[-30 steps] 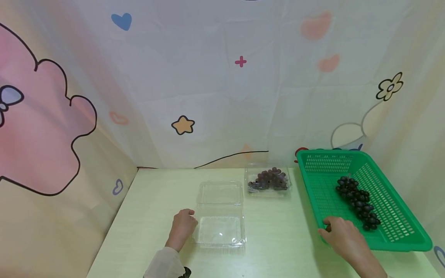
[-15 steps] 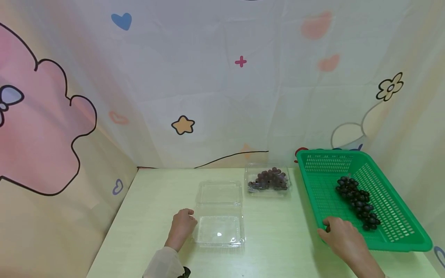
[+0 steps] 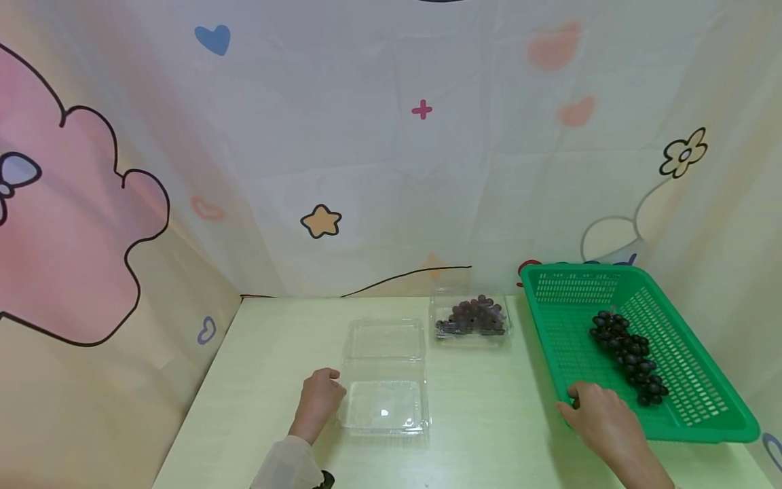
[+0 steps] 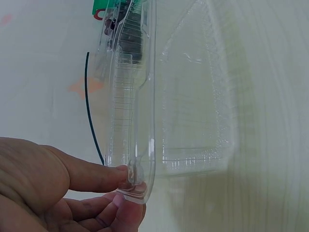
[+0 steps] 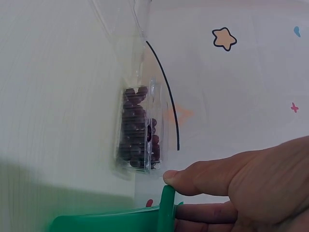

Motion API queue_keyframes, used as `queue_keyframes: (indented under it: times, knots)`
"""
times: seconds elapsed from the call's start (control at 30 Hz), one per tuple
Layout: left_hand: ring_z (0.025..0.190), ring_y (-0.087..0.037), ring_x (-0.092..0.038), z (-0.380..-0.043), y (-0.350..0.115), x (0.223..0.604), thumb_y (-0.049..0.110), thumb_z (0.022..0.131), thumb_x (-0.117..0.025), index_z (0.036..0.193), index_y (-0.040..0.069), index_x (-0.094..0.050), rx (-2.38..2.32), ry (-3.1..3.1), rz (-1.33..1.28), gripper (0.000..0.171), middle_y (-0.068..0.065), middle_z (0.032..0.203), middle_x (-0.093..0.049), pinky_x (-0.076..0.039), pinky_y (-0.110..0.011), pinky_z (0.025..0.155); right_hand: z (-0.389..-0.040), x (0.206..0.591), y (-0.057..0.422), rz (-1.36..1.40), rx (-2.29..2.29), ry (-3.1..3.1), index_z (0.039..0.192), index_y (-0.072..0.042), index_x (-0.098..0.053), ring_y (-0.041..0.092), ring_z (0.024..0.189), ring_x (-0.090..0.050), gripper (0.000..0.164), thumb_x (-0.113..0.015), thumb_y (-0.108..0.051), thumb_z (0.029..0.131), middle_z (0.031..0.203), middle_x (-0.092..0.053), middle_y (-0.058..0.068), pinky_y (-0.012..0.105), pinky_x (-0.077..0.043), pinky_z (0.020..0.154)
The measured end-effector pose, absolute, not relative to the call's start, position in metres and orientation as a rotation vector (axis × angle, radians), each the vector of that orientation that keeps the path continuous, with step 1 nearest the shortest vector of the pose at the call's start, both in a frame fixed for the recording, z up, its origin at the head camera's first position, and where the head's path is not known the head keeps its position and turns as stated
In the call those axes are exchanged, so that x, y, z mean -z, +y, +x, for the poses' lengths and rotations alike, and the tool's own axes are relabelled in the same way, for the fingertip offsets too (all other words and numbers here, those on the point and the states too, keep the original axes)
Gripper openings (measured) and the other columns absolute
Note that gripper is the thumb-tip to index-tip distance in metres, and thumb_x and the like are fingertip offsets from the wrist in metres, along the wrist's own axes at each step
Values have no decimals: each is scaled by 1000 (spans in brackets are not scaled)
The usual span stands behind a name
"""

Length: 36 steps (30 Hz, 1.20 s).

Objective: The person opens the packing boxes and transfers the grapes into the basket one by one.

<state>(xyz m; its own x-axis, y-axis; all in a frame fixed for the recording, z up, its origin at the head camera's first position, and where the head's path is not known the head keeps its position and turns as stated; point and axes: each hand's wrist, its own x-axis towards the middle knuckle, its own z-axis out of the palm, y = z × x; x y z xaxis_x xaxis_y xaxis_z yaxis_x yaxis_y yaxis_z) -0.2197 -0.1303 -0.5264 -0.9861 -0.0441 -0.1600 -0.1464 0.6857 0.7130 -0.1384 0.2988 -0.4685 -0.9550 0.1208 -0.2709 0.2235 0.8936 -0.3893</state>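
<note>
An unfolded clear plastic clamshell box (image 3: 383, 406) lies on the table, its lid (image 3: 386, 339) laid back toward the wall. At its left side, my left hand (image 3: 320, 399) pinches the rim between thumb and fingers, which the left wrist view shows close up at the box's corner (image 4: 140, 169). Over on the right, my right hand (image 3: 605, 415) grips the left rim of a green plastic basket (image 3: 552, 353), with the thumb on top and fingers curled under the edge (image 5: 166, 203). A bunch of dark grapes (image 3: 629, 356) lies inside the basket.
Behind and to the right of the unfolded box stands a closed clear box of grapes (image 3: 472, 316), near the back wall. A printed curtain (image 3: 379, 149) closes off the back and sides of the pale table (image 3: 482, 421).
The unfolded clamshell box and my left hand have shifted very slightly left. My right hand and the basket look the same.
</note>
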Motion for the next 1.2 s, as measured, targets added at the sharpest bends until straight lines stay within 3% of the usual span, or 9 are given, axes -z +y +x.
queue_keyframes:
  times: [0.77, 1.2]
  knots:
    - [89, -31, -69, -226, -147, 523, -4, 88, -60, 123, -16, -63, -1190, 2779, -207, 38, -24, 102, -72, -57, -42, 73, -136, 472, 300, 247, 609, 2877, 108, 7, -67, 20, 66, -56, 32, -75, -21, 95, 80, -63, 3, 43, -49, 59]
    - [96, -38, -70, -233, -169, 520, 0, 93, -62, 125, -16, -61, -1156, 2807, -217, 36, -27, 107, -71, -58, -44, 76, -137, 472, 300, 256, 613, 2861, 111, 8, -67, 20, 66, -56, 34, -74, -21, 95, 81, -64, 3, 42, -50, 59]
